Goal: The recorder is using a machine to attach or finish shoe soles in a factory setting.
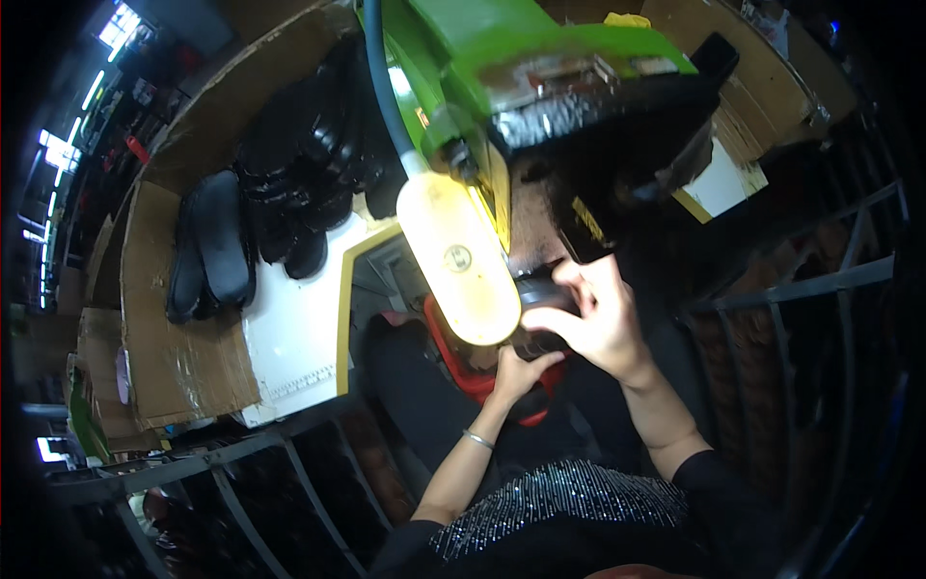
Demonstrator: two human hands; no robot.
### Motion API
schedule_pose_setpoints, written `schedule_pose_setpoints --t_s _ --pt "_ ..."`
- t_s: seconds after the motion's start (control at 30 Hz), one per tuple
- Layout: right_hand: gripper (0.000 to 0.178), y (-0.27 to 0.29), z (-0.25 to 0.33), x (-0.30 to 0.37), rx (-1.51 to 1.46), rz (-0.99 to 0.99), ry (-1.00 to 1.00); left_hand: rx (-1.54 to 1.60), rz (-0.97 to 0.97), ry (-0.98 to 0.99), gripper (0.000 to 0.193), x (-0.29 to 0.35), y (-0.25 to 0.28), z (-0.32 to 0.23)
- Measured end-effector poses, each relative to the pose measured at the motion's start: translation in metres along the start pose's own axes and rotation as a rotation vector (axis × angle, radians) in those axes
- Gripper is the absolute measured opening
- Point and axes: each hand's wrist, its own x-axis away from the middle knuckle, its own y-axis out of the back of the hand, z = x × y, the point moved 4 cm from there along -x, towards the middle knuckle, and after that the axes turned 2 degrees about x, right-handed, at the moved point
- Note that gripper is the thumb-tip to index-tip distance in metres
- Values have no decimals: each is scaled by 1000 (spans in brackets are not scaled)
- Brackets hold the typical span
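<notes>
Below the head of a green machine [540,58], I hold a black, rounded, glossy piece [548,297] that looks like part of a shoe. My right hand [606,323] curls round its right side, thumb across the front. From beneath, my left hand [521,374] grips its lower edge, with the thumb pointing right. A bright, oblong lamp [458,256] hangs just left of the piece and hides part of it and of my left fingers. The far end of the piece is in shadow under the machine.
Black shoe soles [220,241] and a dark heap of similar pieces [309,135] lie left on a white tabletop [294,328], inside cardboard walls [188,372]. A red-rimmed container [449,352] is below my hands. Metal racks [241,454] stand on both sides.
</notes>
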Motion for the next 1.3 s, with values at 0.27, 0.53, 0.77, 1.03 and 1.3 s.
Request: schedule_pose_setpoints --t_s 0.27,0.53,0.77,1.03,1.3 --pt "25 143 49 5 237 -396 684 -510 -208 -312 25 -68 110 -105" --pt "27 36 -135 -158 501 -252 518 -1109 -828 -859 25 -198 200 -239" --pt "37 18 -128 -114 581 -261 393 -719 -761 -739 9 -184 191 -245" --pt "93 -18 -89 -2 -43 173 110 -629 -727 -1145 9 54 134 -262" --pt "35 -52 -150 121 -659 497 -562 157 -352 -171 8 10 75 -164"
